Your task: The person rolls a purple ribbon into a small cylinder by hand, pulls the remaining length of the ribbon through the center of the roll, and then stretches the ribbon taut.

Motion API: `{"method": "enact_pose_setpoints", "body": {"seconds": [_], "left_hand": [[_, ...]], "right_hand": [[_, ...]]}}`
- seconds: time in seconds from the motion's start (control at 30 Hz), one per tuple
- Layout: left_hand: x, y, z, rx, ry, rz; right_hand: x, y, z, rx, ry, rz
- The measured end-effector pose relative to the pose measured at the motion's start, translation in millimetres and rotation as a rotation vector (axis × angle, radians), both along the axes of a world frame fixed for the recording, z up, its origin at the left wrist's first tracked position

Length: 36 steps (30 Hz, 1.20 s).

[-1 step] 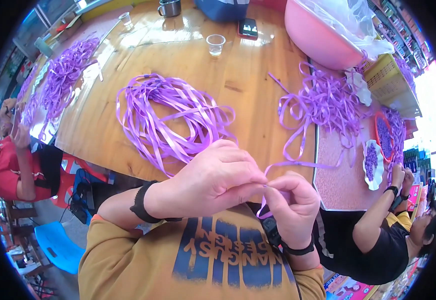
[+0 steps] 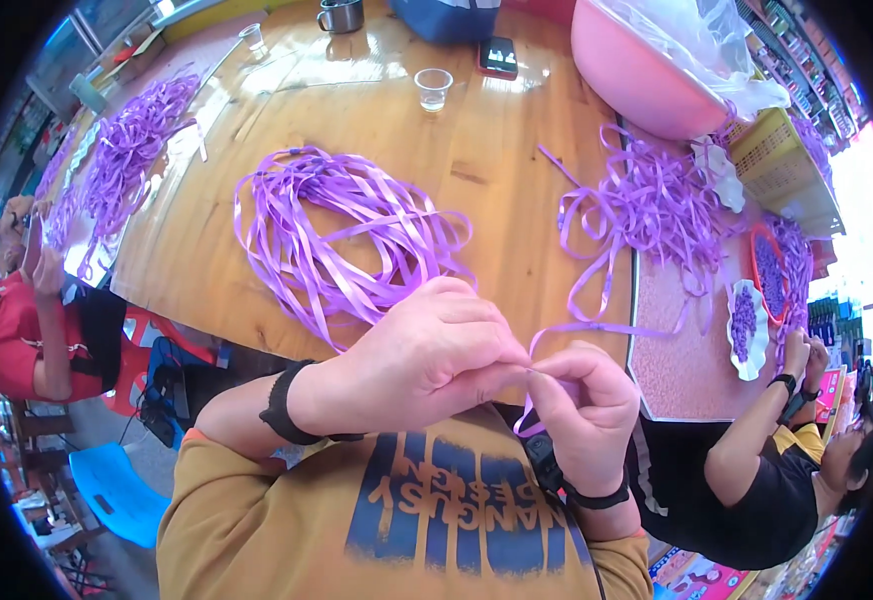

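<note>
My left hand (image 2: 437, 350) and my right hand (image 2: 587, 400) meet fingertip to fingertip at the table's near edge, both closed in a pinch. Between them they hold a thin purple ribbon (image 2: 607, 328), which runs in from the right-hand pile. A short loop of it hangs below my right thumb. The exact spot pinched is mostly hidden by the fingertips. Just beyond my left hand lies a large loose coil of purple ribbon (image 2: 292, 270). A tangled pile of the same ribbon (image 2: 657, 215) spreads at the right.
The wooden table (image 2: 517, 230) carries a clear plastic cup (image 2: 434, 90), a phone (image 2: 498, 58) and a metal mug (image 2: 341, 15). At the right are a pink basin (image 2: 637, 70), a yellow basket (image 2: 787, 165) and a white scalloped dish (image 2: 745, 335). People work at both sides.
</note>
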<state>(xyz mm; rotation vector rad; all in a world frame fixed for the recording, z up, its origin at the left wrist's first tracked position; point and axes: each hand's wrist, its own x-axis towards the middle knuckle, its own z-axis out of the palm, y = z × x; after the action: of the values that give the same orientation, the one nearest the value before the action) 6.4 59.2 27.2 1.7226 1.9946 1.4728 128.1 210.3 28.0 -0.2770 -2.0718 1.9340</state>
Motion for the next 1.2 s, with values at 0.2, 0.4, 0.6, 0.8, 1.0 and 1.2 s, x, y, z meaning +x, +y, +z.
{"method": "enact_pose_setpoints", "body": {"seconds": [0.2,0.4,0.6,0.8,1.0,1.2], "left_hand": [[-8,-16,-2,-0.177,-0.102,-0.006],[4,-10,0,0.084,-1.042,-0.018],[1,-6,-7,0.048,0.125,0.297],[-6,-13,-6,-0.125,-0.369,-0.013],[-5,-17,-7,-0.138,-0.753,-0.123],[-5,-20,-8,-0.150,-0.770,-0.141]], "right_hand": [[-13,-1,-7,0.097,0.073,0.056],[-22,-10,-5,0.416,0.215,0.152],[-22,-6,-2,0.695,0.263,0.075],[-22,-12,-1,0.424,0.175,0.035],[-18,-6,-15,0.169,0.162,0.158],[-15,-10,-20,0.037,0.140,0.128]]}}
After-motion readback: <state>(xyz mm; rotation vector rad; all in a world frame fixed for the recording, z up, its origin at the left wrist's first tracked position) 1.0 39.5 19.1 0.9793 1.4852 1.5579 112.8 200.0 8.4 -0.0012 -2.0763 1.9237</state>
